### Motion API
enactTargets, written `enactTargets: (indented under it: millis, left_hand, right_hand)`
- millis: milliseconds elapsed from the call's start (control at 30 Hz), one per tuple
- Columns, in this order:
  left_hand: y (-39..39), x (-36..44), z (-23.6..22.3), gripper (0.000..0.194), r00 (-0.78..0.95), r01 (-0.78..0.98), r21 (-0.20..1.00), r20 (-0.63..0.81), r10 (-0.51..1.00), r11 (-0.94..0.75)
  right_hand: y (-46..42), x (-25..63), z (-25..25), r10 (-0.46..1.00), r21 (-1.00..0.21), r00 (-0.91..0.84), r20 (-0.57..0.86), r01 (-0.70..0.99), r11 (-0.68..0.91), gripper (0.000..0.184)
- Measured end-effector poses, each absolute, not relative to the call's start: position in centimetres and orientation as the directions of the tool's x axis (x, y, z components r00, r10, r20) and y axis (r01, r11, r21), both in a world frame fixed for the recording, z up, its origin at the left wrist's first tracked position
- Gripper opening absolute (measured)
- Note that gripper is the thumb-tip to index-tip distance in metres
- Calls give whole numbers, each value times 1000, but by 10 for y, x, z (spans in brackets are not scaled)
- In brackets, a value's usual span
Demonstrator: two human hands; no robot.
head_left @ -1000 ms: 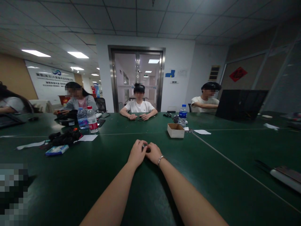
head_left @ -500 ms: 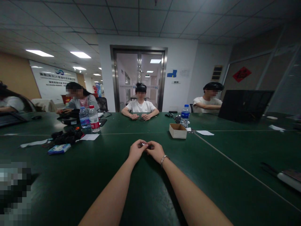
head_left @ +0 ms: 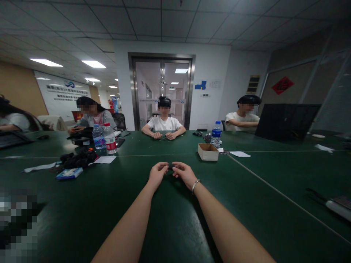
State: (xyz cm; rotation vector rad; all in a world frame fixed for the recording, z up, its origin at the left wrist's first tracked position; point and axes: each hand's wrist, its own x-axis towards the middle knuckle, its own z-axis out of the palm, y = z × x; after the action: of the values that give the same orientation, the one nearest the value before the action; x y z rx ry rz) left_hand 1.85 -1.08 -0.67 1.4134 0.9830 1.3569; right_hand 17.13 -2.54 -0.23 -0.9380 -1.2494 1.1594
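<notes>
A small dark object spans the gap between my hands, too small to identify. Thumb and fingers of my left hand pinch its left end. My right hand, with a silver bracelet at the wrist, has its fingertips closed at the other end. Both hands are just above or on the green table; any contact with it cannot be made out. Ahead and to the right of them stands an open cardboard box.
Left of my hands are two bottles, black gear, a blue-white packet and paper. Behind the box stands a water bottle. A monitor is farther right. Several people sit around the table, one directly opposite.
My hands have drawn slightly apart from touching each other, the right one moving a little to the right. The dark object now shows between the fingertips.
</notes>
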Motion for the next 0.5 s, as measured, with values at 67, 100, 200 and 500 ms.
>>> enactTargets:
  millis: [67, 100, 200, 500]
  left_hand:
    - [-12, 19, -7, 32, 69, -67, 967, 252, 965, -248]
    - [-12, 19, -6, 32, 69, -72, 967, 247, 967, -242]
    - [-14, 20, -5, 30, 80, -53, 968, 248, 965, -244]
    - [-16, 17, -2, 29, 161, -62, 977, 213, 964, -206]
  right_hand:
    - [-24, 172, -4, 980, -969, -30, 195, -159, 188, 40]
    - [-23, 172, -5, 982, -968, -26, 189, -174, 182, 41]
    - [-21, 173, -7, 983, -966, -24, 182, -193, 174, 41]
    - [-19, 176, -12, 979, -975, -83, 189, -136, 177, 39]
